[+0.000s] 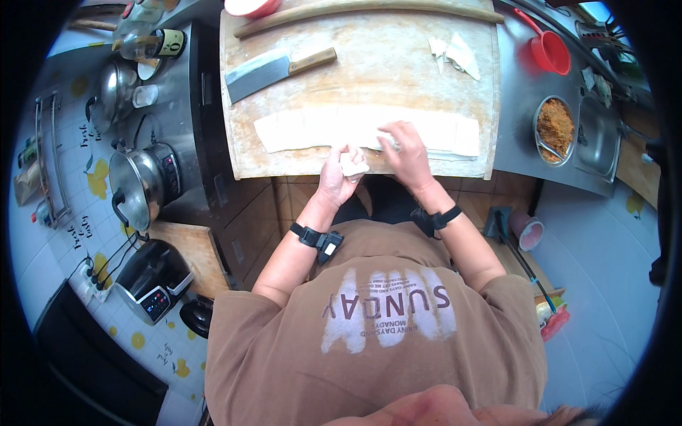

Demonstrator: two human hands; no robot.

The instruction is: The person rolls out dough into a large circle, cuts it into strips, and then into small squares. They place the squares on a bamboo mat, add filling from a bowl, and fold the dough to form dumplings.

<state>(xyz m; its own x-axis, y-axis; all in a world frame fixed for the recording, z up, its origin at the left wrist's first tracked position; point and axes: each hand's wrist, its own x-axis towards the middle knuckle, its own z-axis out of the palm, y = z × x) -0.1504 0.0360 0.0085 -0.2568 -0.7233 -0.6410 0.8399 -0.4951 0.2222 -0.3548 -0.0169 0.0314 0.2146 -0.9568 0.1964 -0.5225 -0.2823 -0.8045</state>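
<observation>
A long, layered white dough sheet (312, 128) lies across the near part of a floured wooden board (355, 78). My left hand (341, 174) is closed around a small folded piece of dough (354, 167) just over the board's near edge. Beside it, my right hand (408, 155) reaches over the right half of the sheet, its fingers bent and pinching at the dough. The fingertips partly cover what they grip. Farther back on the left rests a cleaver (258, 75) with a wooden handle, out of both hands.
Along the board's far edge lies a long rolling pin (369, 13). Dough scraps (458, 55) sit at the back right. A red dipper (550, 53), a bowl of orange-brown filling (538, 133) and a sink (600, 145) are on the right. Pots (135, 186) stand left.
</observation>
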